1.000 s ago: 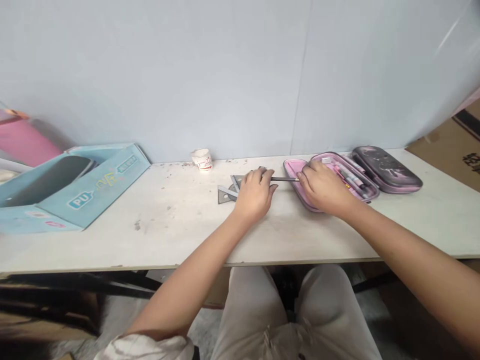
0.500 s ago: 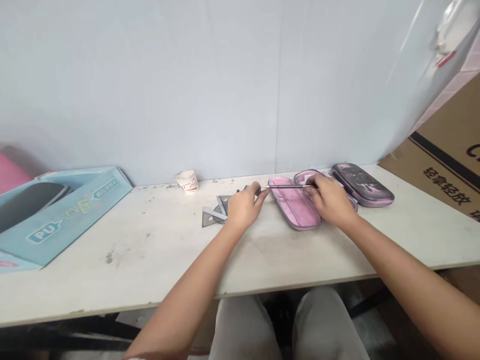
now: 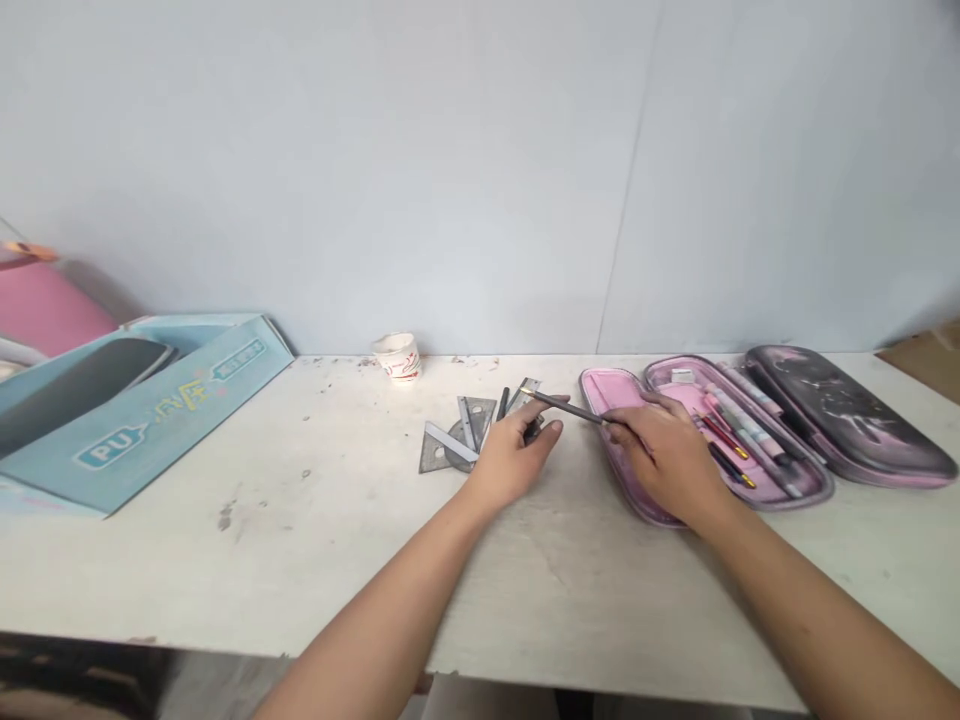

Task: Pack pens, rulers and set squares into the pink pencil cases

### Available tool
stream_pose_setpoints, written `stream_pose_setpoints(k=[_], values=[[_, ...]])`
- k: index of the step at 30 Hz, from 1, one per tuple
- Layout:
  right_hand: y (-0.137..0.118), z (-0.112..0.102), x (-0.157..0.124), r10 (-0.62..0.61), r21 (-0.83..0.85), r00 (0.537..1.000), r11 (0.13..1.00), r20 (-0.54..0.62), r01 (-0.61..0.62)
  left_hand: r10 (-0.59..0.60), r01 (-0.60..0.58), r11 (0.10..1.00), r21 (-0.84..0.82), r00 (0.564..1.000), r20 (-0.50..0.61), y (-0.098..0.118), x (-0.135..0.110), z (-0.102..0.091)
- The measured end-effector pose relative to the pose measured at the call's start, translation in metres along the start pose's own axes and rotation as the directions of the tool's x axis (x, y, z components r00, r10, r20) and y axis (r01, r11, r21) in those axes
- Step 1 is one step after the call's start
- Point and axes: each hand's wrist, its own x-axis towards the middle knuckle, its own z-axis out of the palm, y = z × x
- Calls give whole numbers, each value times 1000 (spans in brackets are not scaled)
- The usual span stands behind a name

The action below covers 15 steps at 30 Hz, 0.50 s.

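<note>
My right hand (image 3: 671,455) grips a dark pencil (image 3: 566,405) over the left half of an open pink pencil case (image 3: 600,385). The pencil's pale tip points left and slightly up, above my left hand (image 3: 514,455). That hand has thumb and forefinger apart beside several rulers; a small dark thing shows beneath its fingers, too covered to name. A grey set square (image 3: 433,455) and a dark stick (image 3: 502,403) lie by it. In the case's right half are a red pencil (image 3: 726,438), a black pencil (image 3: 731,465), pale pens and a white eraser (image 3: 682,376).
A closed black-and-pink case (image 3: 855,415) lies at the right. A crumpled paper cup (image 3: 397,358) stands near the wall. On the left is a blue box (image 3: 180,400) with a dark object inside, and a pink item (image 3: 52,305) behind it. Cardboard (image 3: 926,360) shows far right.
My left thumb and forefinger, earlier closed at the pencil's tip, are now apart. The pencil has tilted, tip upward. My view has shifted, showing more of the pencil case's contents.
</note>
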Motion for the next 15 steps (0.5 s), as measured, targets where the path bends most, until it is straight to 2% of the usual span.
stream_pose_setpoints(k=[5, 9, 15], values=[[10, -9, -7, 72, -73, 997, 995, -28, -74, -38, 38, 998, 52, 999, -7, -1, 0, 5], [17, -14, -7, 150, -97, 984, 982, -97, -159, -8, 8, 999, 52, 1000, -6, -3, 1, 7], [18, -16, -9, 153, -98, 983, 982, -98, -162, 45, -47, 988, 148, 999, 14, -8, 1, 7]])
